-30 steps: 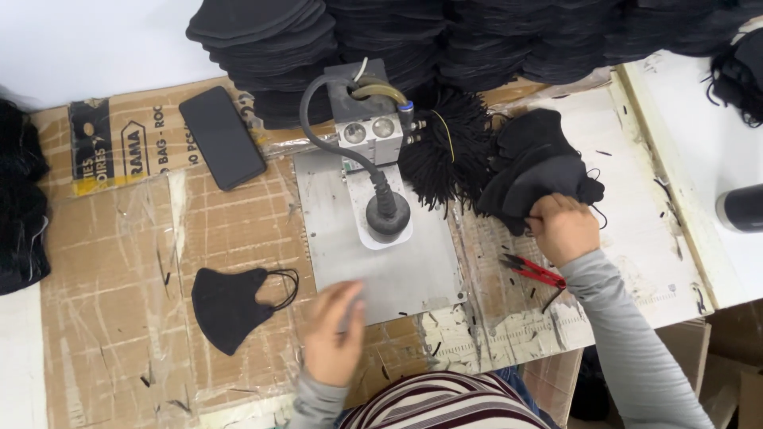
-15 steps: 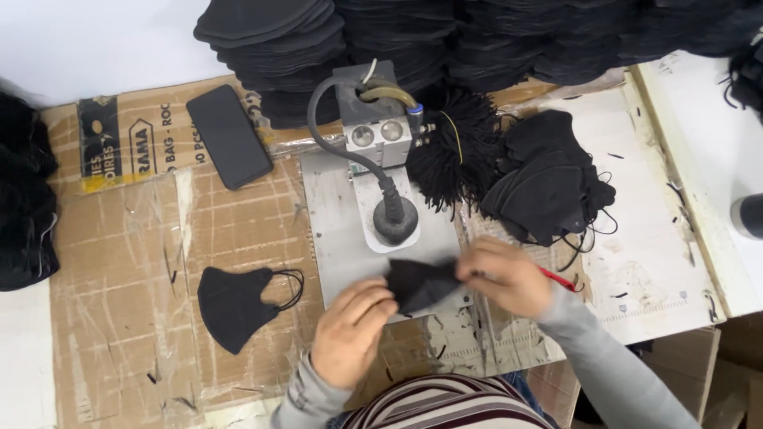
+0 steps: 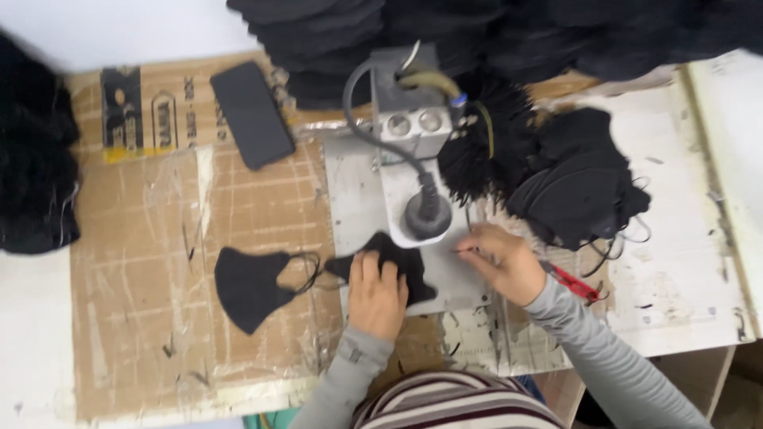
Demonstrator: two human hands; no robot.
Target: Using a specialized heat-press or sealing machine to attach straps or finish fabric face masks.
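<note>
My left hand (image 3: 377,292) presses flat on a black face mask (image 3: 413,270) lying on the grey metal plate (image 3: 354,199) under the machine's round black head (image 3: 427,218). My right hand (image 3: 502,262) rests on the plate to the right of the mask, fingertips pinched near the mask's edge; whether it holds a strap is unclear. A second black mask (image 3: 248,287) with ear loops lies on the cardboard to the left. A heap of black masks (image 3: 580,187) sits to the right of the machine.
A black phone (image 3: 252,115) lies on the cardboard (image 3: 159,238) at the back left. Red-handled snips (image 3: 574,284) lie by my right wrist. Stacks of black masks (image 3: 334,32) line the back edge, more at the far left (image 3: 36,183). A white table (image 3: 683,262) extends right.
My right hand left the mask heap with a mask, both hands brought it over the plate, and now my left hand holds it flat under the machine head.
</note>
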